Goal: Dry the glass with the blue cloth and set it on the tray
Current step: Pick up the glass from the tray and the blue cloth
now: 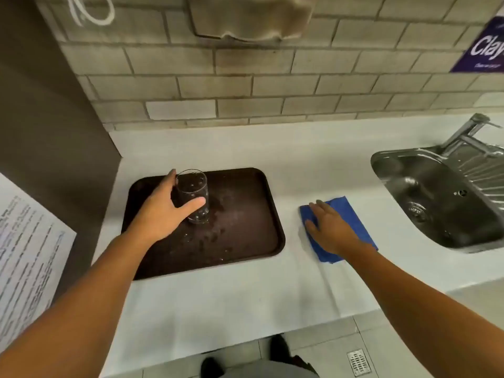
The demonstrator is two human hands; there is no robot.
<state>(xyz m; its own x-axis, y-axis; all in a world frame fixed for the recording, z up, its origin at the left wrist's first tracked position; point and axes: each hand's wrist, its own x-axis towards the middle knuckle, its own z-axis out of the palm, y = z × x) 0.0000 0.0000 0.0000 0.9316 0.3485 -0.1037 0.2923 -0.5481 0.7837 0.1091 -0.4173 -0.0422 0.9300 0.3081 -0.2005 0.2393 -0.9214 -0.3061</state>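
Brown plastic makes up the tray, which lies on a pale counter below a wall of grey tiles. Water drops and wet smears dot the tray's surface. A clear glass stands upright on the tray, toward its far left part, with droplets clinging to its wall. The left hand wraps around the glass from the left side, thumb across the near face and fingers behind, so the glass is grasped while its base sits on the tray.

To the right of the tray, well apart from it, a folded blue cloth lies flat on the counter. The right hand rests palm down on top of it with fingers spread and loosely extended; whether it is pinching the fabric cannot be told.

Further right a steel sink is sunk into the counter, with a ribbed draining area and a metal tap at its far side. A purple sign hangs on the wall at the upper right. At the left edge a printed sheet of paper is fixed to a dark panel. Below the counter edge, dark shoes stand on a tiled floor beside a small drain grate.
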